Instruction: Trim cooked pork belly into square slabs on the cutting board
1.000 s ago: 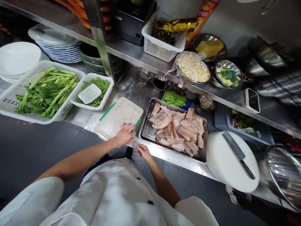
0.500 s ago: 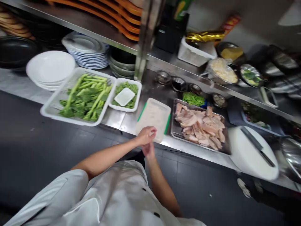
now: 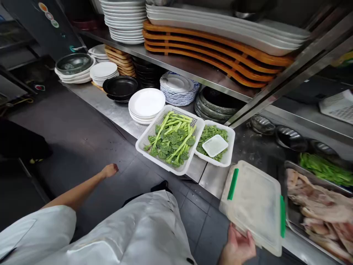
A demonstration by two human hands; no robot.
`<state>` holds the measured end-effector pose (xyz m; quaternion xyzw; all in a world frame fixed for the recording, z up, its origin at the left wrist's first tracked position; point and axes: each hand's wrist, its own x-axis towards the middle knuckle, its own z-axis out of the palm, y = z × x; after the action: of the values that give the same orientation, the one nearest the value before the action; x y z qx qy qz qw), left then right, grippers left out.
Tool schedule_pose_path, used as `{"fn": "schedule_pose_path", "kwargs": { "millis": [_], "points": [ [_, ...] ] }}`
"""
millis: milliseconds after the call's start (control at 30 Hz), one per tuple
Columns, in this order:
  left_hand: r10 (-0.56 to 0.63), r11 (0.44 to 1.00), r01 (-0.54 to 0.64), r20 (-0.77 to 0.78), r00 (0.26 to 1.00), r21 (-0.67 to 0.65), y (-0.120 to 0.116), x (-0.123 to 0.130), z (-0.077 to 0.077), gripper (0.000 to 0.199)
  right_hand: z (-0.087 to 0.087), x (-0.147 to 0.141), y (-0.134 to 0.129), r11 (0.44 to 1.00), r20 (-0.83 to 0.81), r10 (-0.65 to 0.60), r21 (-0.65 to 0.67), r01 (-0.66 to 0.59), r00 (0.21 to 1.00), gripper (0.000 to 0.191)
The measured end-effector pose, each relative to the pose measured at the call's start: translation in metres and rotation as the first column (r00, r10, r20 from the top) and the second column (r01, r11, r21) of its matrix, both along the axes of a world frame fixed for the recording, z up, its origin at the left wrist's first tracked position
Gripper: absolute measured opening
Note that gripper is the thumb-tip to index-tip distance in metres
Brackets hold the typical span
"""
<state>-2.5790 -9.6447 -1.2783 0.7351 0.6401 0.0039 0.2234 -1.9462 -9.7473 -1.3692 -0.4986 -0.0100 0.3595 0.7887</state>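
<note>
My right hand (image 3: 239,244) is at the near edge of a translucent plastic container (image 3: 253,202) with a pale lid and green side clips. Its thumb and fingers grip that edge, which juts past the front of the counter. What lies inside the container shows only as a pale blur. Off to the left, my left hand (image 3: 110,170) hangs over the floor, fingers curled in, with nothing visible in it. Beside the container stands a white tub (image 3: 230,147) of chopped greens with a small white lid on top. Left of that is a white basket (image 3: 142,143) of green leafy stalks.
A metal tray (image 3: 292,217) of pale meat pieces sits right of the container. White plates (image 3: 147,103), blue-patterned plates (image 3: 176,88) and black pans (image 3: 121,87) line the counter's back. A metal post (image 3: 289,73) holds up the shelf with orange wooden racks (image 3: 204,51).
The view has swung left. My hands, together in front of the container before, are now apart: the left out over the floor, the right on the container's near edge.
</note>
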Motion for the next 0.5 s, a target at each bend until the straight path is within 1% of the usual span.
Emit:
{"fn": "schedule_pose_path", "kwargs": {
  "millis": [33,67,100,133,167,200,233,300,333,367,400,433,467,500],
  "points": [
    [0.032,0.999,-0.032,0.009,0.999,-0.033,0.002,-0.014,0.008,0.019,0.0,-0.012,-0.006,0.999,-0.001,-0.038,-0.021,0.038,0.999,0.048],
    [0.067,0.994,-0.062,0.058,0.996,-0.086,0.007,-0.022,0.017,0.02,0.002,-0.025,-0.011,0.997,-0.007,-0.071,-0.039,0.071,0.997,0.048],
    [0.099,0.985,-0.075,0.152,0.983,-0.155,0.015,-0.024,0.027,0.02,0.005,-0.04,-0.016,0.993,-0.018,-0.103,-0.056,0.101,0.995,0.047],
    [0.121,0.972,-0.055,0.282,0.952,-0.23,0.026,-0.018,0.037,0.021,0.008,-0.055,-0.02,0.989,-0.026,-0.132,-0.072,0.13,0.991,0.046],
    [0.129,0.955,0.004,0.428,0.895,-0.297,0.039,-0.005,0.049,0.024,0.011,-0.07,-0.025,0.983,-0.037,-0.163,-0.085,0.16,0.986,0.045],
    [0.12,0.934,0.102,0.57,0.813,-0.341,0.054,0.014,0.061,0.027,0.014,-0.086,-0.03,0.98,-0.049,-0.184,-0.089,0.179,0.982,0.045],
    [0.071,0.913,0.228,0.683,0.727,-0.338,0.069,0.037,0.073,0.03,0.015,-0.102,-0.036,0.978,-0.057,-0.198,-0.083,0.193,0.979,0.044],
    [-0.072,0.855,0.446,0.793,0.605,-0.263,0.098,0.095,0.092,0.032,0.015,-0.136,-0.049,0.971,-0.05,-0.235,-0.047,0.233,0.971,0.041],
    [-0.115,0.823,0.521,0.831,0.544,-0.228,0.109,0.126,0.098,0.031,0.014,-0.154,-0.056,0.967,-0.044,-0.256,-0.032,0.254,0.966,0.038],
    [-0.148,0.77,0.6,0.855,0.497,-0.216,0.118,0.156,0.1,0.032,0.014,-0.175,-0.063,0.956,-0.038,-0.292,-0.029,0.291,0.956,0.035],
    [-0.168,0.724,0.656,0.867,0.468,-0.213,0.124,0.183,0.098,0.033,0.014,-0.197,-0.07,0.94,-0.036,-0.34,-0.034,0.338,0.94,0.032],
    [-0.169,0.688,0.687,0.869,0.465,-0.234,0.127,0.207,0.093,0.035,0.016,-0.221,-0.076,0.918,-0.041,-0.397,-0.04,0.395,0.917,0.03],
    [-0.16,0.656,0.704,0.862,0.481,-0.271,0.126,0.226,0.086,0.038,0.019,-0.246,-0.081,0.892,-0.055,-0.453,-0.042,0.451,0.89,0.03],
    [-0.15,0.633,0.708,0.848,0.508,-0.312,0.123,0.24,0.078,0.041,0.025,-0.273,-0.084,0.862,-0.076,-0.507,-0.038,0.506,0.858,0.03]
  ]
}}
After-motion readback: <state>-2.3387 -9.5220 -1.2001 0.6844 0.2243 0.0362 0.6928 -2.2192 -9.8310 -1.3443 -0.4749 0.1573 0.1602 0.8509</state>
